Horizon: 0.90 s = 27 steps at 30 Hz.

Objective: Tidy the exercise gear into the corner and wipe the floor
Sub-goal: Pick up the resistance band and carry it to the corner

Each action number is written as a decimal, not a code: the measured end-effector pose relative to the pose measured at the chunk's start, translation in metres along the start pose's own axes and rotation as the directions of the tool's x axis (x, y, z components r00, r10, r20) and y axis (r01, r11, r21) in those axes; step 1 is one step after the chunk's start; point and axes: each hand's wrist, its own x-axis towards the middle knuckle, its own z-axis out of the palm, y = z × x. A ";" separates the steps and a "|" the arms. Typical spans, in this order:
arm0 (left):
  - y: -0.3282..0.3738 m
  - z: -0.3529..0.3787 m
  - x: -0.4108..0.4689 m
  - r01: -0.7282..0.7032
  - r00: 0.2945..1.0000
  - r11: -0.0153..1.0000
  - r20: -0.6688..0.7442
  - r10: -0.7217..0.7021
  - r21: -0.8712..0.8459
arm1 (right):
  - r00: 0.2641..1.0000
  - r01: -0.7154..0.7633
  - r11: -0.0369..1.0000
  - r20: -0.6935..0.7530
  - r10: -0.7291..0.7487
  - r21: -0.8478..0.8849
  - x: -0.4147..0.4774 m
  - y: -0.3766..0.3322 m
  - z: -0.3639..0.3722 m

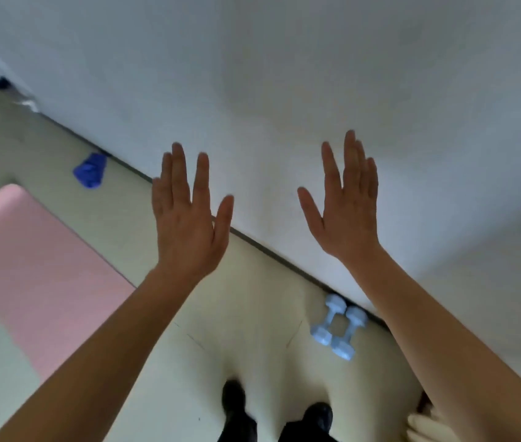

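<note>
**A:** Where's the gear, and how much room is there?

**B:** Two pale-blue dumbbells (338, 327) lie side by side on the cream floor (252, 314), against the dark skirting strip (284, 263) under the white wall (284, 74). The flat pink exercise mat (39, 260), cut off at the left edge, lies well apart from them, with bare floor between.

**A:** And the hands?

**B:** The left hand (189, 215) and right hand (346, 212) are raised, fingers (203, 173) straight and spread, holding nothing. A crumpled blue cloth (91, 170) lies by the wall. The cream thing (428, 429) at bottom right is cut off and too blurred to name.
</note>
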 end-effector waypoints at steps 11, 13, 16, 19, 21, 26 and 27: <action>-0.148 -0.210 -0.124 0.324 0.939 0.906 -0.212 -0.271 0.274 | 0.929 0.371 0.908 -0.068 -0.365 0.196 -0.008 -0.254 -0.022; -0.184 -0.255 -0.170 0.348 0.930 0.885 -0.236 -0.283 0.310 | 0.908 0.418 0.878 -0.085 -0.410 0.232 -0.025 -0.319 -0.020; -0.244 -0.327 -0.243 0.413 0.907 0.834 -0.250 -0.340 0.366 | 0.902 0.425 0.846 -0.068 -0.427 0.322 -0.056 -0.426 -0.018; -0.299 -0.399 -0.306 0.503 0.863 0.764 -0.285 -0.417 0.404 | 0.873 0.459 0.789 -0.041 -0.486 0.408 -0.084 -0.535 -0.011; -0.334 -0.442 -0.340 0.561 0.827 0.709 -0.337 -0.450 0.427 | 0.815 0.531 0.738 -0.012 -0.579 0.417 -0.100 -0.605 -0.004; -0.425 -0.510 -0.395 0.640 0.768 0.600 -0.425 -0.480 0.480 | 0.720 0.618 0.643 0.002 -0.694 0.452 -0.128 -0.741 0.028; -0.444 -0.515 -0.403 0.649 0.761 0.584 -0.430 -0.486 0.488 | 0.700 0.636 0.619 -0.006 -0.714 0.462 -0.131 -0.763 0.037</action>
